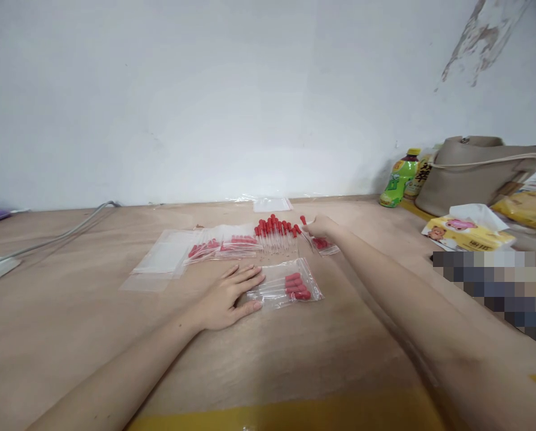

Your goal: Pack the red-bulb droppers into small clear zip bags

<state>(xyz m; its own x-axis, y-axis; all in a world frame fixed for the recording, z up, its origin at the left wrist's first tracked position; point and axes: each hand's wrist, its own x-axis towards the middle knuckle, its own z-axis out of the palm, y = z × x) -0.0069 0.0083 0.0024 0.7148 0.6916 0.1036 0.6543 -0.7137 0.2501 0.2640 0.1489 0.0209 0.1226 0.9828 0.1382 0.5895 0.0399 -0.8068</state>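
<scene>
My left hand (230,297) lies flat with fingers spread, its fingertips on the left end of a clear zip bag (312,291). Inside that bag are several droppers with red rubber bulbs (297,287). Farther out, my right hand (319,227) has its fingers drawn together at a red-bulbed dropper (302,220), at the right side of a loose dropper pile (274,230). Its fingertips are partly hidden. Just below it lies another zip bag with red bulbs (321,243). More filled dropper bags (223,244) overlap left of the pile.
Flat clear bags (164,254) lie at the left, and another bag (272,205) by the wall. A grey cable (81,224) crosses the far left. At the right stand a green drink bottle (397,182), a beige handbag (460,173) and a tissue pack (469,230).
</scene>
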